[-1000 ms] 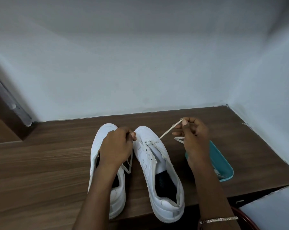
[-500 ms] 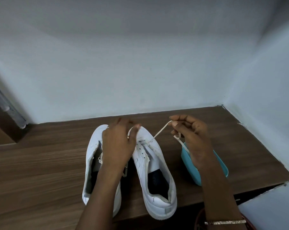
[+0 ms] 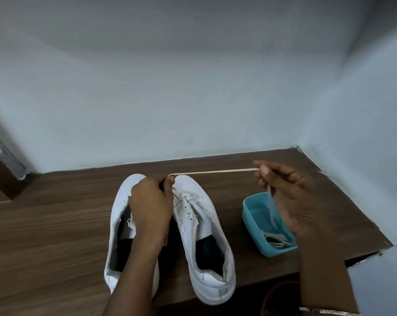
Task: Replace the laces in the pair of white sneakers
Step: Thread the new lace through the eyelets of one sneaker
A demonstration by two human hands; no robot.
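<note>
Two white sneakers stand side by side on the wooden table (image 3: 44, 224), toes pointing at the wall. The left sneaker (image 3: 121, 201) is partly hidden under my left arm. The right sneaker (image 3: 204, 236) has a lace in its lowest eyelets only. A cream lace (image 3: 215, 172) is stretched taut and level above the right toe. My left hand (image 3: 152, 201) pinches one end of it at the toe. My right hand (image 3: 288, 197) pinches the other end, and the tail hangs down toward the teal tray (image 3: 250, 220).
The teal tray to the right of the sneakers holds a bundle of cream laces (image 3: 275, 239). White walls close off the back and right of the table. The table's front edge runs just under the sneakers' heels, with a dark round object (image 3: 282, 297) below it.
My right hand has moved out to the right and pulled the lace into a long straight line. My left hand has closed on the lace at the toe. The tray has come into fuller view.
</note>
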